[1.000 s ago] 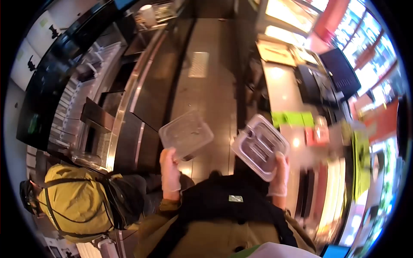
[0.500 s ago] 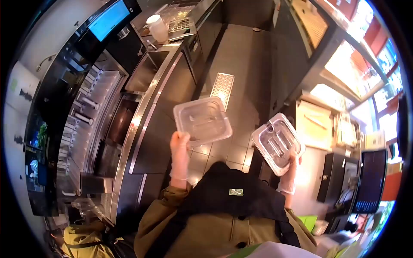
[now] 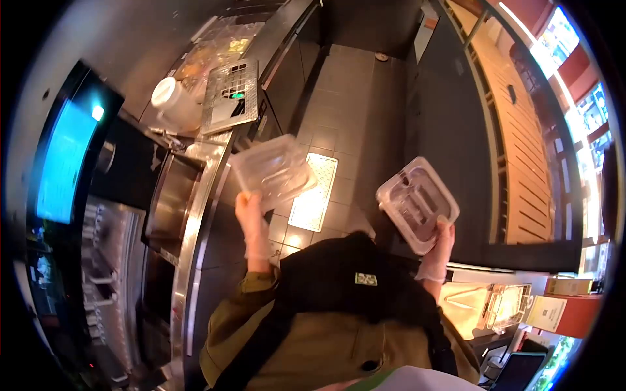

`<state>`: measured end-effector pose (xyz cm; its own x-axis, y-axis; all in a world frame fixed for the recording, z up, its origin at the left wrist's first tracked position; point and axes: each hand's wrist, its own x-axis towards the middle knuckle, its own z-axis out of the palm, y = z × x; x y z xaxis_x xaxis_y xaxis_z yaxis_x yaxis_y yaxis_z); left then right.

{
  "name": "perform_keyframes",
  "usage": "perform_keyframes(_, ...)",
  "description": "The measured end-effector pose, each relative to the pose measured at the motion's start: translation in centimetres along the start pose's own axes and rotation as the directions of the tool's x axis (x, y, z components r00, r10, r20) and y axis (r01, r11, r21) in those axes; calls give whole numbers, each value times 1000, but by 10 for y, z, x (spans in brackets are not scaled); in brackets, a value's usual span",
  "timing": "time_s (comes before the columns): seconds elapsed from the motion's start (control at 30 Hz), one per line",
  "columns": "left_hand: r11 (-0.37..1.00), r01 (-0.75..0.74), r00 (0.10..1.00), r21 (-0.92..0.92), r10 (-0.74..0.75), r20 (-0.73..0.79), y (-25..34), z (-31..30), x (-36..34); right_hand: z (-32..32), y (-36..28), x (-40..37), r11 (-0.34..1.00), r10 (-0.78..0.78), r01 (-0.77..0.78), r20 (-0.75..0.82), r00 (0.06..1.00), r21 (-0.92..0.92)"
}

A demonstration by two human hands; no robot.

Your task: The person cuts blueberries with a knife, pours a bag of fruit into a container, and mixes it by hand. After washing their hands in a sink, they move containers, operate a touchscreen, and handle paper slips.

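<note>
My left hand [image 3: 251, 214] grips a clear plastic food container [image 3: 272, 168] by its near edge, thumb on top. The container is held tilted over the floor beside the left counter; a handle-like shape shows through it, but motion blur hides the detail. In my right hand [image 3: 442, 242] is a clear plastic lid [image 3: 418, 203], pinched at its lower right corner. A notch in its rim and a raised handle in the middle are visible. Both hands wear thin see-through gloves. The container and the lid are apart, held out in front of my dark apron [image 3: 352, 274].
Along the left runs a steel counter with a sink [image 3: 175, 199], a white jug [image 3: 175, 103], a metal grate [image 3: 231, 98] and a lit screen [image 3: 64, 159]. A metal floor plate [image 3: 313, 195] lies in the aisle. To the right stand a dark cabinet and a slatted wooden surface [image 3: 521, 163].
My view has moved forward along the aisle, the sink and grate now nearer. The container has shifted left and up in view; both hands keep their hold.
</note>
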<state>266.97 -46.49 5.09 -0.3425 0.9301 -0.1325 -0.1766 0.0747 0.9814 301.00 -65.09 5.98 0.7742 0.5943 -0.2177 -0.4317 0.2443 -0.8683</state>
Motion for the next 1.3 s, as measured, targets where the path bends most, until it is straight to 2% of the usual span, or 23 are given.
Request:
perform_keyframes(0.03,1000,21,998,-20,-20,53,7,33,21,15,-1,30,1000,8,-8,11,1000,21)
perform_keyframes(0.07,998,32,993,-62,-25,112,16,67,49,48,-11,52,999,8,-6,-56,998,38)
perform_keyframes(0.17,995,57,970,-81,-36,242,17,154,131,102,9,162,995,14,-6,-77,997,103)
perform_keyframes(0.3,997,45,977,-69,-30,210,2,259,236,170,55,318,993,-15,14,5,1000,114)
perform_keyframes(0.33,995,89,978,-51,-77,194,-15,276,270,198,54,348,998,13,-12,-7,1000,61)
perform_keyframes(0.4,989,144,989,-21,-143,45,-27,316,321,261,48,410,996,24,-34,124,992,79)
perform_keyframes(0.43,986,166,986,-3,-166,11,-28,334,345,295,45,442,998,45,-50,107,993,38)
perform_keyframes(0.47,988,151,988,-38,-152,-13,-28,351,369,316,51,481,994,106,-104,109,988,-25)
perform_keyframes(0.53,983,133,986,-125,-144,-80,-31,373,414,372,71,552,997,69,-64,162,984,-36)
perform_keyframes(0.57,985,129,976,-115,-147,-158,-16,393,431,396,78,587,995,90,-82,198,976,-49)
perform_keyframes(0.6,963,195,960,-185,-226,-165,-1,410,448,423,87,623,994,103,-92,240,965,-53)
perform_keyframes(0.67,963,162,933,-215,-220,-284,-18,432,506,478,107,691,991,133,-129,322,937,-36)
perform_keyframes(0.73,958,135,915,-254,-219,-339,-41,458,568,536,127,745,986,151,-166,394,907,3)
perform_keyframes(0.77,960,140,894,-243,-228,-385,-48,472,598,566,129,765,985,169,-163,420,892,-50)
perform_keyframes(0.8,959,148,871,-240,-242,-428,-55,489,627,591,141,791,980,195,-169,379,905,-100)
perform_keyframes(0.83,947,179,857,-266,-283,-431,-59,507,657,618,153,815,979,205,-183,391,897,-92)
perform_keyframes(0.93,942,135,847,-307,-271,-458,-65,565,737,687,182,892,964,264,-223,455,851,-143)
perform_keyframes(1.03,945,58,873,-321,-205,-444,-75,627,809,765,193,961,954,299,-236,555,776,-184)
perform_keyframes(1.07,928,89,887,-362,-240,-395,-78,636,827,797,181,968,946,324,-263,588,741,-189)
perform_keyframes(1.1,908,123,897,-399,-274,-346,-83,644,845,813,191,991,934,355,-261,580,733,-243)
perform_keyframes(1.17,913,123,878,-390,-283,-387,-68,682,875,853,225,1053,898,425,-249,564,708,-363)
perform_keyframes(1.23,920,120,866,-374,-281,-414,-78,703,904,891,255,1104,880,450,-211,609,653,-425)
perform_keyframes(1.3,934,85,872,-346,-238,-429,-102,711,922,937,278,1148,849,506,-182,665,549,-496)
